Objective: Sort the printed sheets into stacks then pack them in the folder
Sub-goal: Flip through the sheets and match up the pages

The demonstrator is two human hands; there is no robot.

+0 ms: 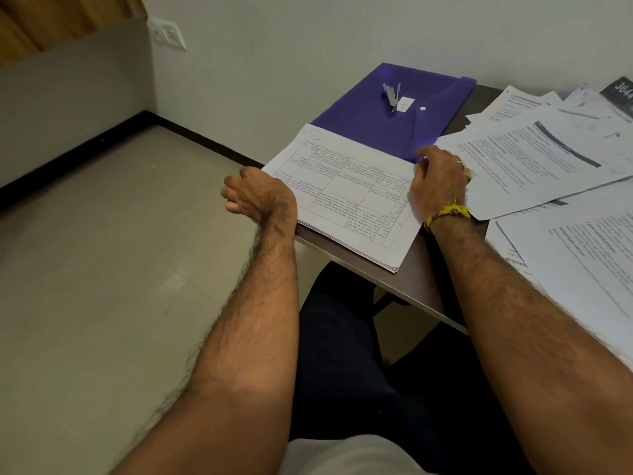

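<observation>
A stack of printed sheets (346, 190) with a ruled table on top lies at the left corner of the dark desk (421, 269), partly overlapping a purple plastic folder (387, 114). My left hand (257, 197) grips the stack's left edge, fingers curled under it past the desk's side. My right hand (438, 181) lies against the stack's right edge, thumb pointing toward the folder; a ring and a yellow thread band are on it. Whether its fingers curl around the sheets is hidden.
Loose printed sheets (534, 166) are spread over the desk's right side, more (582, 258) near the front edge. A small blue stapler (393, 96) stands on the folder. A white wall is close behind; the tiled floor (102, 252) lies to the left.
</observation>
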